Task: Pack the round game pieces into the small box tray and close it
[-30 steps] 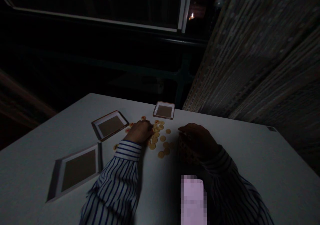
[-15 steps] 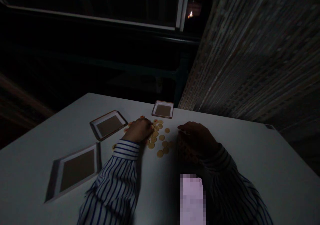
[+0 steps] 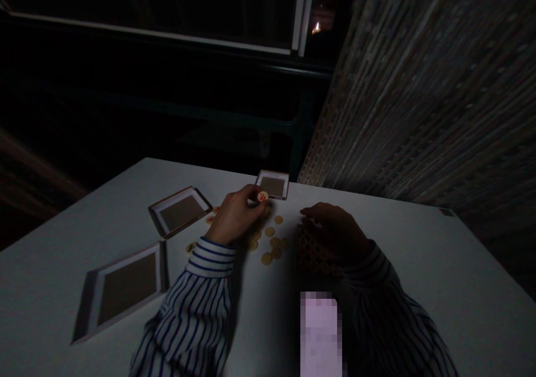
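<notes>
Pinched between thumb and finger of my left grip (image 3: 234, 215), a pale round piece (image 3: 262, 196) shows its red marking towards me, raised above the white surface (image 3: 419, 287); clock directions run from this piece, with 12 straight ahead. At 4 o'clock, my right grip (image 3: 335, 229) hangs in deep shadow with fingers curled over a dark box (image 3: 307, 254); whether it grasps anything, I cannot tell. Round brownish shapes line that box, too dim to tell as print or contents.

Loose discs (image 3: 267, 258), yellowish and plain side up, lie scattered between 5 and 6 o'clock, some overlapping, others apart, with part of the group hidden by my left grip. Between 8 and 9, red-marked pieces (image 3: 210, 219) lie just beside a shallow tray (image 3: 180, 209) with a brownish middle; at 8, a dark-marked piece (image 3: 191, 247) rests near my striped cuff (image 3: 211, 257). A larger shallow tray (image 3: 128, 287) sits beyond it, also towards 8, and a small shallow tray (image 3: 274, 185) stands just past the raised piece, between 12 and 1.

At 5 o'clock, nearest my body, is a pink oblong (image 3: 320, 335) blurred into blocks. Beyond the surface, a string curtain (image 3: 397, 86) hangs at 2, and a bright light (image 3: 316, 28) glows near 1.
</notes>
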`<state>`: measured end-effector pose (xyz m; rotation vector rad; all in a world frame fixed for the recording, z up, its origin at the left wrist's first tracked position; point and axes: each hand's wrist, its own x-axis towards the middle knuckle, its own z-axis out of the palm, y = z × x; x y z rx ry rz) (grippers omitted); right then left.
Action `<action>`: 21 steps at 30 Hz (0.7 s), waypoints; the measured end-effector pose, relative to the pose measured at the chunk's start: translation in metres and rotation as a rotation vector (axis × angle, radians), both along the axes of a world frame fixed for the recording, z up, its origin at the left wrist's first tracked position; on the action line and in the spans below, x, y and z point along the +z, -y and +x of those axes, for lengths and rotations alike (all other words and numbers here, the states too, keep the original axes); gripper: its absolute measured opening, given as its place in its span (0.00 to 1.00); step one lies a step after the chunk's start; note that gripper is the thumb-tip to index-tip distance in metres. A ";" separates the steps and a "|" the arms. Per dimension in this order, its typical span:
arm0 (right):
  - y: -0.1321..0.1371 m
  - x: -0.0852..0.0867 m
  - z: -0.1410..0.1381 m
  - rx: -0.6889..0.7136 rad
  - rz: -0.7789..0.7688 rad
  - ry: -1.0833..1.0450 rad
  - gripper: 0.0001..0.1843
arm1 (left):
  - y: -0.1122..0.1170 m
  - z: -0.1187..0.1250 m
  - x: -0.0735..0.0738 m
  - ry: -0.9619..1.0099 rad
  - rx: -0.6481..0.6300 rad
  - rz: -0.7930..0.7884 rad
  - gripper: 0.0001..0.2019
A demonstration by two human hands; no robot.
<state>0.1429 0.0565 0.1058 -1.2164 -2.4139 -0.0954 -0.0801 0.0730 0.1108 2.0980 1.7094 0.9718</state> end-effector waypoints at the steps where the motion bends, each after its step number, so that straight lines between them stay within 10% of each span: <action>1: 0.000 0.000 0.001 -0.003 0.009 -0.009 0.11 | 0.001 0.002 0.002 0.014 -0.010 0.016 0.15; 21: 0.012 0.012 0.030 0.019 0.017 -0.201 0.10 | 0.024 0.040 0.013 0.063 -0.206 0.189 0.13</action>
